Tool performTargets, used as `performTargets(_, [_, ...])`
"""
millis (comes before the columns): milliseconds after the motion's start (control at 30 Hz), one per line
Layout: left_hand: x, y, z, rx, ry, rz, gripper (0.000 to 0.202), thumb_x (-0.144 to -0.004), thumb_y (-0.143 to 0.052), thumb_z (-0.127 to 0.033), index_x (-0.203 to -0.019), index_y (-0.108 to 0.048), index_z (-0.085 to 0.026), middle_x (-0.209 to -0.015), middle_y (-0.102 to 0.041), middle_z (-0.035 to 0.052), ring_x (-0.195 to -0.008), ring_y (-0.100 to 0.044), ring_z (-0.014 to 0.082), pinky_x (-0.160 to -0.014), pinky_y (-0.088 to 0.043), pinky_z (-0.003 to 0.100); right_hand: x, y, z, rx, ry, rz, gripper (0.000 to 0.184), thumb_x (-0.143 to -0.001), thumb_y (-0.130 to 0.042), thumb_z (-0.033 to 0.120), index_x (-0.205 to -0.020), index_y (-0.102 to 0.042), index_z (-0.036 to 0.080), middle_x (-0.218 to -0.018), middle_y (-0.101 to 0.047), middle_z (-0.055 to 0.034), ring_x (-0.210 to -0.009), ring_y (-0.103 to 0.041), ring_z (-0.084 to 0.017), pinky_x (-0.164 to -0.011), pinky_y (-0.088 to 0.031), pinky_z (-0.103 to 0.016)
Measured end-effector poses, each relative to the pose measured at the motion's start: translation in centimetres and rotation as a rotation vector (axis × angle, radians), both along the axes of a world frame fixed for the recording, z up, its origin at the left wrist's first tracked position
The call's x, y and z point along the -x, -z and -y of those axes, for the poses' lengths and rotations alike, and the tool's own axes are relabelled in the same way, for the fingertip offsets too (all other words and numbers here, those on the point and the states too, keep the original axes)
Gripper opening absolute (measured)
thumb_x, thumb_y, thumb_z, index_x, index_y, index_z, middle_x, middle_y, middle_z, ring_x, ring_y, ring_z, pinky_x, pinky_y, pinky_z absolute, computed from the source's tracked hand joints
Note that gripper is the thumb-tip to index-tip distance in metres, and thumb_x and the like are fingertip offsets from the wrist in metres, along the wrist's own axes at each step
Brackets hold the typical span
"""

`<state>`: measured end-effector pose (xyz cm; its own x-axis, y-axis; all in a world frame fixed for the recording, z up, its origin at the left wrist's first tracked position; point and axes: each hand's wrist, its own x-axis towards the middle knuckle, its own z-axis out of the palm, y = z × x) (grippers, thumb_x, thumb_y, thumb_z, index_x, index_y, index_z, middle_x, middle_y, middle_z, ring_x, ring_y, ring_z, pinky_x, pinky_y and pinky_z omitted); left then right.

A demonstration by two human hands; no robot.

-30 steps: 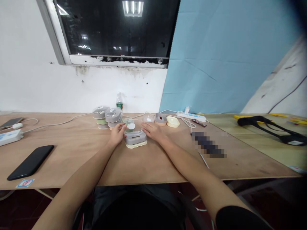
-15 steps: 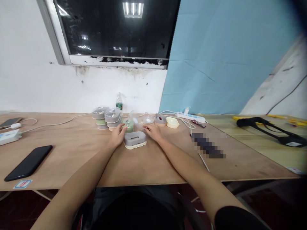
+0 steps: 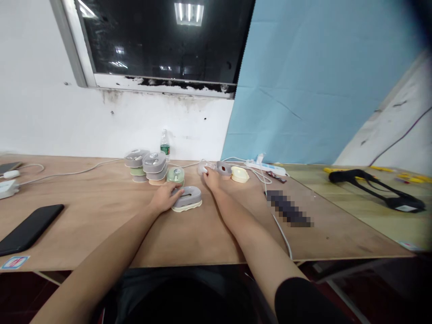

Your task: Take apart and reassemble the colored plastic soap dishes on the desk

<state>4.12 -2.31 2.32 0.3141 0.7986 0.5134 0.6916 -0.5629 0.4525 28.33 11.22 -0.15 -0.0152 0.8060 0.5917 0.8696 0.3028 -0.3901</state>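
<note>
My left hand rests against the left side of a grey-and-cream oval box in the middle of the wooden table, fingers curled on its edge. My right hand reaches farther back and touches a small clear lid piece; its fingers look loosely closed around it. A green box with a clear lid stands just behind the grey box. To the left of it stand stacks of grey-topped boxes.
A grey part and a cream part lie right of my right hand. A white power strip with cables, a water bottle, a black phone, a blurred dark object and a black strap also lie about.
The clear lid left the grey box; my right hand carried it back toward the loose parts. The green box now stands behind the grey one. My left hand settled on the grey box.
</note>
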Motion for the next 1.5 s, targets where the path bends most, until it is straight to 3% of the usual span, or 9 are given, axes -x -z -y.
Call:
performTargets(167, [0.3,0.0,-0.1,-0.011,0.02,-0.038,0.047,-0.09,-0.042,-0.055,-0.108,-0.065,-0.018,-0.107,-0.066,0.0093,-0.102,-0.059,0.025,-0.09,-0.045,0.037,-0.3,-0.3,1.8,-0.012,-0.092,-0.025,0.038,-0.085,-0.051,0.02,-0.121,-0.061,0.013,-0.1,-0.07,-0.0104,-0.094,-0.062,-0.022,-0.091,-0.045,-0.032])
performTargets(433, [0.4,0.1,0.4,0.098,0.133,-0.184,0.076,-0.072,-0.059,-0.068,-0.129,-0.053,-0.019,-0.128,-0.056,0.0119,-0.113,-0.055,0.0298,-0.096,-0.044,0.04,0.1,-0.5,3.3,-0.05,-0.175,-0.035,0.028,-0.087,-0.051,0.026,-0.107,-0.068,0.018,-0.091,-0.071,-0.0056,-0.083,-0.063,-0.019,-0.083,-0.047,-0.031])
performTargets(733, [0.8,0.4,-1.2,-0.065,-0.019,0.254,0.049,-0.09,-0.043,-0.055,-0.119,-0.058,-0.018,-0.119,-0.06,0.0101,-0.115,-0.053,0.0248,-0.101,-0.04,0.04,1.3,-1.5,5.2,-0.288,-0.317,-0.007,0.04,-0.09,-0.048,0.031,-0.127,-0.051,0.018,-0.098,-0.067,-0.0069,-0.075,-0.061,-0.016,-0.077,-0.049,-0.03])
performTargets(933, [0.7,1.3,-2.0,-0.084,-0.051,0.474,0.053,-0.097,-0.022,-0.052,-0.11,-0.06,-0.017,-0.117,-0.06,0.0111,-0.113,-0.053,0.0245,-0.099,-0.041,0.041,4.3,-2.1,7.4,-0.496,-0.649,0.227,0.04,-0.085,-0.055,0.049,-0.111,-0.057,0.018,-0.102,-0.065,-0.0098,-0.093,-0.061,-0.02,-0.08,-0.05,-0.032])
performTargets(1033, [-0.2,1.2,-1.6,-0.032,0.004,0.555,0.056,-0.098,-0.018,-0.052,-0.115,-0.056,-0.015,-0.116,-0.06,0.0111,-0.111,-0.055,0.0232,-0.096,-0.044,0.038,6.3,-1.9,8.5,-0.561,-0.717,0.321,0.039,-0.085,-0.054,0.054,-0.1,-0.061,0.019,-0.1,-0.065,-0.0092,-0.092,-0.06,-0.02,-0.079,-0.05,-0.031])
performTargets(1133, [-1.0,0.7,-0.9,-0.034,0.062,0.558,0.055,-0.098,-0.018,-0.051,-0.12,-0.054,-0.016,-0.118,-0.06,0.0104,-0.114,-0.054,0.0222,-0.1,-0.042,0.037,7.5,-1.7,9.0,-0.569,-0.677,0.388,0.029,-0.093,-0.047,0.043,-0.089,-0.063,0.02,-0.091,-0.066,-0.007,-0.08,-0.06,-0.017,-0.069,-0.049,-0.028])
performTargets(1233, [-1.0,0.2,-0.2,-0.098,0.114,0.384,0.054,-0.097,-0.022,-0.052,-0.129,-0.049,-0.018,-0.13,-0.053,0.0117,-0.124,-0.047,0.0235,-0.107,-0.035,0.04,6.8,-1.9,8.3,-0.554,-0.599,0.318,0.026,-0.096,-0.042,0.034,-0.091,-0.063,0.019,-0.091,-0.066,-0.0075,-0.081,-0.06,-0.017,-0.07,-0.047,-0.028])
performTargets(1367, [-0.7,-0.1,0.6,-0.056,0.132,0.025,0.06,-0.09,-0.042,-0.056,-0.135,-0.046,-0.016,-0.137,-0.049,0.0133,-0.129,-0.043,0.0279,-0.108,-0.033,0.044,3.1,-2.2,6.0,-0.511,-0.36,0.064,0.023,-0.095,-0.042,0.032,-0.098,-0.062,0.019,-0.095,-0.064,-0.009,-0.091,-0.057,-0.02,-0.08,-0.047,-0.032])
performTargets(1500, [-0.8,-0.1,1.0,-0.004,0.155,-0.119,0.055,-0.089,-0.043,-0.056,-0.127,-0.054,-0.018,-0.13,-0.056,0.0109,-0.12,-0.051,0.027,-0.104,-0.038,0.042,-1.7,-1.9,3.8,-0.436,-0.058,-0.144,0.027,-0.092,-0.044,0.03,-0.11,-0.06,0.017,-0.103,-0.06,-0.011,-0.096,-0.055,-0.022,-0.087,-0.046,-0.036])
